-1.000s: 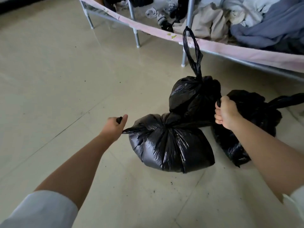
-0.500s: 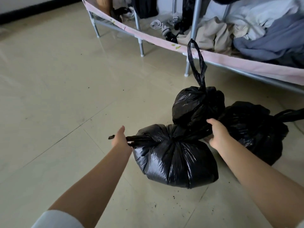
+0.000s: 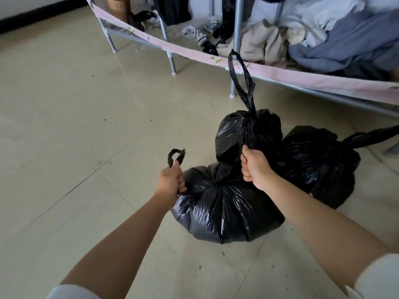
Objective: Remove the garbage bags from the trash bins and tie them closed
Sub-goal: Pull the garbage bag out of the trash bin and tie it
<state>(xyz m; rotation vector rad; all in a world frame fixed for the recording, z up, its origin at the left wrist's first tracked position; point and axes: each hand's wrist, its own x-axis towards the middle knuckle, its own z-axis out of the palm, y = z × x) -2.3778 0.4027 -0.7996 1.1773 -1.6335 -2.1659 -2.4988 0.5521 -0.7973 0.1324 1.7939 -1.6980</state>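
Three black garbage bags lie together on the tiled floor. The nearest bag (image 3: 224, 214) is full and gathered at its top. My left hand (image 3: 171, 183) is shut on its left tie strip, whose end loops up above my fist. My right hand (image 3: 254, 167) is shut on the bag's other strip, just in front of the middle bag (image 3: 267, 130). The middle bag stands knotted with a long loop handle (image 3: 240, 80) sticking up. The third bag (image 3: 319, 167) sits to the right, its tied tail stretching right.
A metal-framed rack (image 3: 235, 39) with a pink fabric edge (image 3: 302, 79) runs behind the bags, piled with clothes (image 3: 345, 39) and socks. Dark crumbs dot the floor (image 3: 75, 126) near the bags. Open tile stretches to the left.
Both hands moved inward toward the nearest bag's top and then gripped its strips again; my right hand rose to the gathered neck, and the left strip's end now loops up above my fist.
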